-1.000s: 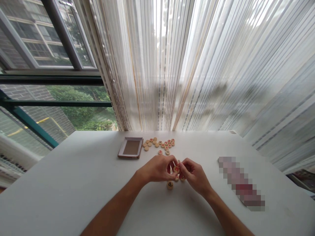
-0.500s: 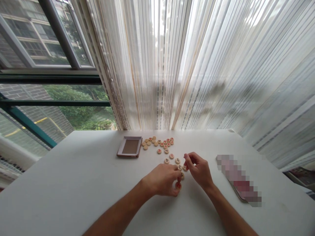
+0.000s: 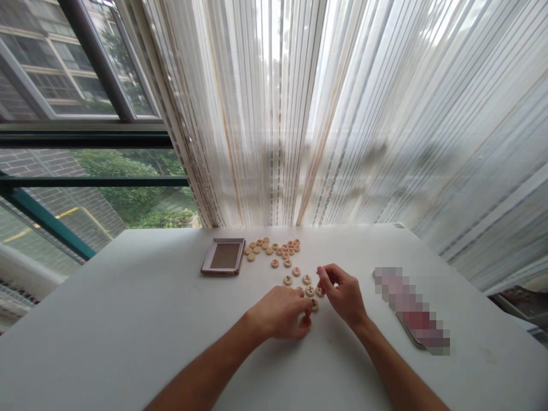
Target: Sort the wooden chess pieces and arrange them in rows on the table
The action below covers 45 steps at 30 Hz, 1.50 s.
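My left hand (image 3: 280,312) is low over the white table, with thumb and fingers closed on a Chinese chess piece (image 3: 307,323) marked in red. Just beyond its fingertips lies a piece with a black character (image 3: 314,305). Across from it, my right hand (image 3: 342,288) has its fingers curled and pinched together; whether anything sits inside them is hidden. A black-marked piece (image 3: 310,291) lies between the hands, and another piece (image 3: 319,291) is partly covered by the right hand. Farther off are more loose pieces (image 3: 288,280), some face up, others face down.
A shallow open box (image 3: 225,257) stands at the back left beside the scattered pieces (image 3: 257,250). On the right lies a long pixelated object (image 3: 411,311). A striped sheer curtain (image 3: 265,142) hangs behind the table (image 3: 128,319), next to an open window.
The view has shifted slightly. My left fingers have closed in further over the red-marked piece, which shows less now. My right hand stays nearly where it was, still pinched.
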Tool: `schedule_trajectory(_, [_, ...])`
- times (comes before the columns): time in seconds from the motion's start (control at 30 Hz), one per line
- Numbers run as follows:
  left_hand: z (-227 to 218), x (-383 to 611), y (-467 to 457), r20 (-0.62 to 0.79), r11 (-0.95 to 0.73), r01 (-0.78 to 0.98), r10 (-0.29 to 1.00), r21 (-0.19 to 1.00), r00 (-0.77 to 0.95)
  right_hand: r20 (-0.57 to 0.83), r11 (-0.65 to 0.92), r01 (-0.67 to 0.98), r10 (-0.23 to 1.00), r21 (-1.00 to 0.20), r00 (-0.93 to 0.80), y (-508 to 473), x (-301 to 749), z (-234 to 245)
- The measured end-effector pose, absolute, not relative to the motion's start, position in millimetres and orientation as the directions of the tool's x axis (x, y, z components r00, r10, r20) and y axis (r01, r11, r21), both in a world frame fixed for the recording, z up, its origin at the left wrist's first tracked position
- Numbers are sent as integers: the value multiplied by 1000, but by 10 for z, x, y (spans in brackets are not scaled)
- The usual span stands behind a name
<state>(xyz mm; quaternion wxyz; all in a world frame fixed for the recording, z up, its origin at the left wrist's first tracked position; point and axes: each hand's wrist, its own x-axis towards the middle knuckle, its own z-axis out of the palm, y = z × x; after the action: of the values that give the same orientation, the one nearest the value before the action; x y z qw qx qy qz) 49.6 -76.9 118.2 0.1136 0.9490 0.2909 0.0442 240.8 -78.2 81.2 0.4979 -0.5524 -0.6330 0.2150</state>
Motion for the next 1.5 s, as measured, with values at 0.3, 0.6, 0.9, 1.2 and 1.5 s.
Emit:
schedule_trajectory(0.3, [1186, 473, -741, 8, -802, 539, 559, 258, 829, 395, 271, 472, 900, -839, 184, -719, 2463, 750])
schedule_trajectory(0.6, [1133, 448, -668, -32, -789, 529, 548, 313, 836, 315, 190, 365, 893, -911, 321, -507, 2611, 565])
schedule_trajectory(0.9, [1114, 447, -645, -24, -792, 511, 535, 334, 845, 299, 180, 342, 893, -922, 337, -472, 2634, 529])
schedule_trajectory(1.2, [1186, 423, -643, -37, -768, 543, 566, 339, 824, 295, 178, 341, 896, -923, 331, -477, 2625, 543])
schedule_trajectory(1.5, [1186, 438, -630, -31, -778, 515, 542, 361, 840, 295, 179, 339, 896, -924, 331, -486, 2620, 548])
